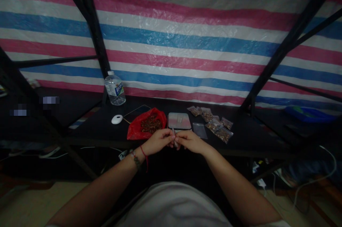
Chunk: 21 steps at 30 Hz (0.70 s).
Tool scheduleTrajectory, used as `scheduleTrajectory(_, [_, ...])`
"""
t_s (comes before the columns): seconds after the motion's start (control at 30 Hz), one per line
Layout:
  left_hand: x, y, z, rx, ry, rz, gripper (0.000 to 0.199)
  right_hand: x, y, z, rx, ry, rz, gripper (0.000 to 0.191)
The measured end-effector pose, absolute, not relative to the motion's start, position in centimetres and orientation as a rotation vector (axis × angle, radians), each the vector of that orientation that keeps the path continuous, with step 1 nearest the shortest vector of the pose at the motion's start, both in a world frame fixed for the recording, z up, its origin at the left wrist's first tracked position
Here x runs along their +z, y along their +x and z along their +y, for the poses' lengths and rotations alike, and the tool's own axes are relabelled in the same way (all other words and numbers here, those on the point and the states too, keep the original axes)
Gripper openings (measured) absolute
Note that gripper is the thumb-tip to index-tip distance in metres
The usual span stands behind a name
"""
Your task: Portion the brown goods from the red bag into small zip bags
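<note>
Close together at the table's front edge, my left hand [159, 141] and my right hand [191, 141] both pinch a small clear plastic bag [174, 139]. Its contents are mostly hidden by my fingers. Just beyond my left hand lies an open red plastic bag [135, 128] holding a heap of brown pieces [151, 124]. A small flat scale [184, 124] stands right behind my hands. Beside it, to the right, a flat clear bag [200, 130] rests on the table. Several filled clear bags [223, 133] lie in a loose group farther right.
A large clear bottle [115, 89] stands at the back left, by a dark frame post [93, 31]. A white mouse-shaped object [117, 119] lies left of the red bag. A blue tray [307, 114] sits at far right. Striped sheeting [187, 41] hangs behind the table.
</note>
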<state>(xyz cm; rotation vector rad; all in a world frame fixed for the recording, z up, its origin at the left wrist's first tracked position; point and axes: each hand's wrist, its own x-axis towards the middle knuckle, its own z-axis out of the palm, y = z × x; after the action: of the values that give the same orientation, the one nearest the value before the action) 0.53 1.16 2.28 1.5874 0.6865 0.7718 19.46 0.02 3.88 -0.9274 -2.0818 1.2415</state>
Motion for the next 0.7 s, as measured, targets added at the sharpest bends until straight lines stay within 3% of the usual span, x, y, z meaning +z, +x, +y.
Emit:
scheduleTrajectory(0.37, [3.1, 0.3, 1.0, 0.756, 1.881, 1.142, 0.017, 3.5, 19.4, 0.7, 0.523, -1.331, -2.041, 0.026])
scheduleTrajectory(0.5, [3.6, -0.2, 1.3, 0.840, 1.950, 1.219, 0.022, 3.3, 19.4, 1.0, 0.625, -1.264, -1.943, 0.036])
scheduleTrajectory(0.63, [3.9, -1.3, 2.1, 0.956, 1.987, 1.213, 0.028, 2.0, 19.0, 1.7, 0.917, -1.166, -1.537, 0.024])
scheduleTrajectory(0.7, [4.2, -1.9, 2.5, 1.001, 1.982, 1.181, 0.030, 1.6, 18.6, 1.9, 1.127, -1.151, -1.346, 0.039])
